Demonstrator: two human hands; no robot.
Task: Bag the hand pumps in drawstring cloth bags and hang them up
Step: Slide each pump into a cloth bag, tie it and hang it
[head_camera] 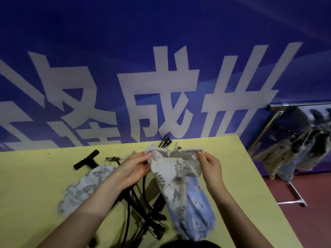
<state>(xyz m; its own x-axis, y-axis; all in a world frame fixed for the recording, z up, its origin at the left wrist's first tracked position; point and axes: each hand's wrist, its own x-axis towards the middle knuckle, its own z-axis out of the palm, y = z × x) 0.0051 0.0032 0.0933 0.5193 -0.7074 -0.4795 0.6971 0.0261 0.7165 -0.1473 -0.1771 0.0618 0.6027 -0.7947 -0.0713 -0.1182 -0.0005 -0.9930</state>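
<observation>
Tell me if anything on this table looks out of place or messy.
Nothing looks damaged or spilled. The black hand pumps lie in a crossed, tangled heap on the yellow table, hoses overlapping, between two loose cloth bags.

yellow table [35,185] | black hand pumps [143,208]; grey leaf-print bag [84,187]; blue bag [195,212]

Held drawstring bag [172,169]: beige, grey leaf print. Beneath the grip: light-blue bag [195,212], black hand pumps [143,212]. Table [35,185]: yellow.
</observation>
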